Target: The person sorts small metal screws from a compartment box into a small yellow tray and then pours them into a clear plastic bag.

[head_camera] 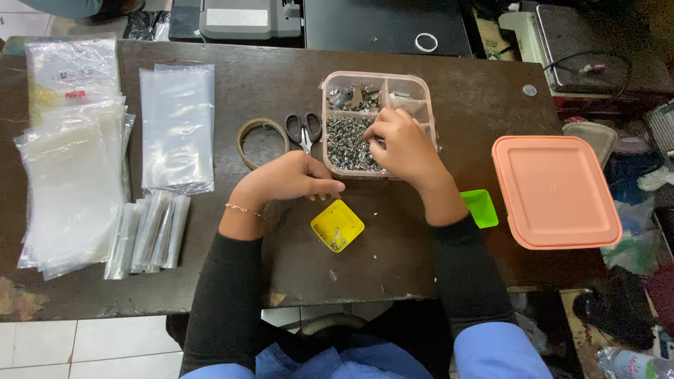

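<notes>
**Small metal screws: handling properties and points of hold**

The screws (349, 142) lie heaped in the largest compartment of a clear, pink-rimmed divided box (429, 107), directly under the fingertips of the right hand (401, 146). That hand is curled downward with its fingers drawn together into the heap; whether a screw is already pinched between them cannot be told, since the fingertips hide it. The pieces look hard, shiny and very small, so each is probably light, stiff and apt to slip or roll; a fingertip pinch across the shank or head appears the surest hold, one or a few at a time. Being tangled in a pile, neighbours may cling and lift along.

The left hand (291, 178) rests loosely closed on the tabletop, nearer the body than the box, thumb against forefinger; anything held inside is not visible. Just below its fingertips sits a small yellow tray (338, 224) with a few screws already in it. A green tray (480, 208) lies beside the right wrist, on its outer side.

Beyond the left hand's knuckles lie black-handled scissors (304, 130) and a roll of tape (261, 142). Farther out on the left-hand side are clear plastic bags (177, 126), in flat stacks and narrow folded bundles. Well to the outer side of the right arm rests a salmon-coloured lid (555, 191) on the dark wooden table (393, 274).
</notes>
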